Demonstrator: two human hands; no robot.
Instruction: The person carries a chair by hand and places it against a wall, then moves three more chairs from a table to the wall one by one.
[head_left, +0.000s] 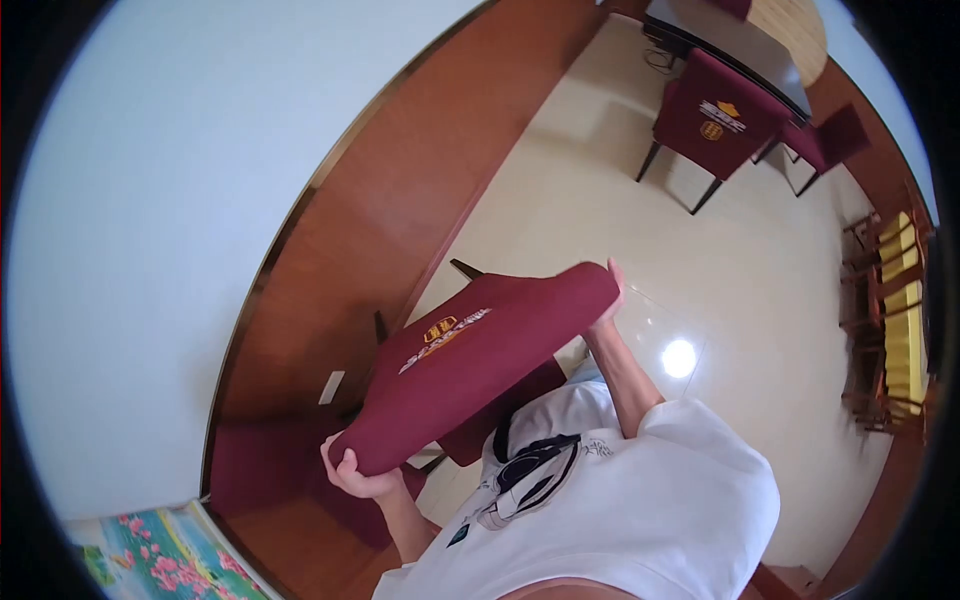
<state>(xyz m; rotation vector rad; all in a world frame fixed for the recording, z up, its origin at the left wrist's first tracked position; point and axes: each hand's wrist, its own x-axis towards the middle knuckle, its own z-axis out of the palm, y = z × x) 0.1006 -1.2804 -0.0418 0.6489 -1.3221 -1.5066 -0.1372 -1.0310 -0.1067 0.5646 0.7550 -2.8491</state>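
A maroon-covered chair [470,350] with a yellow and white logo on its backrest is tilted in front of my body. My left hand [362,474] grips the lower left corner of the backrest, thumb on the near side. At the upper right corner, my right hand [610,295] is wrapped round the edge, its fingers partly hidden behind the cover. Dark legs of the chair show beyond the backrest, near the wooden wall panel.
Another maroon chair [722,112] stands by a dark-topped table [735,45] at the upper right. Wooden chairs with yellow covers [902,325] line the right side. A brown wall panel [400,170] runs along the left, and a floral picture [175,560] is at lower left.
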